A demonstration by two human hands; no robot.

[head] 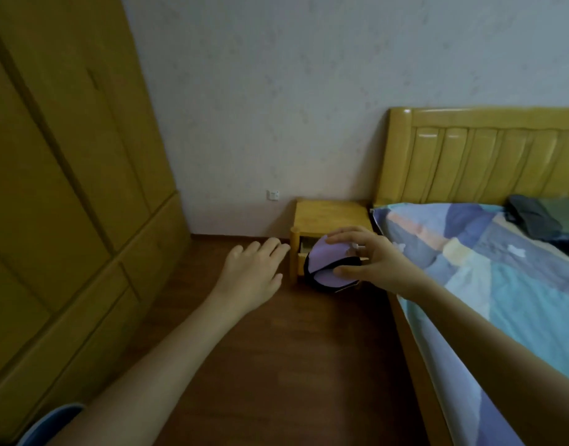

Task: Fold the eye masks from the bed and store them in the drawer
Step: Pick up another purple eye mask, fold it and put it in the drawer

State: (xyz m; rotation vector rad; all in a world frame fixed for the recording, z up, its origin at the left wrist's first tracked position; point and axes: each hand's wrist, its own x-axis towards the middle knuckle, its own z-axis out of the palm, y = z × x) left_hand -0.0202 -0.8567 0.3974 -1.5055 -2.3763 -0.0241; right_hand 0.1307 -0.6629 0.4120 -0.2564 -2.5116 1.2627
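Observation:
My right hand pinches a folded lilac eye mask with a black edge, fingers above and thumb below. It hangs in front of the small wooden nightstand, whose top drawer stands slightly open behind the mask. My left hand reaches forward with straight fingers, empty, its fingertips close to the nightstand's left post. The bed with a patchwork sheet lies to the right.
A tall wooden wardrobe fills the left side. Dark folded cloths lie on the bed near the wooden headboard. Brown wooden floor stretches between wardrobe and bed. A wall socket sits low on the wall.

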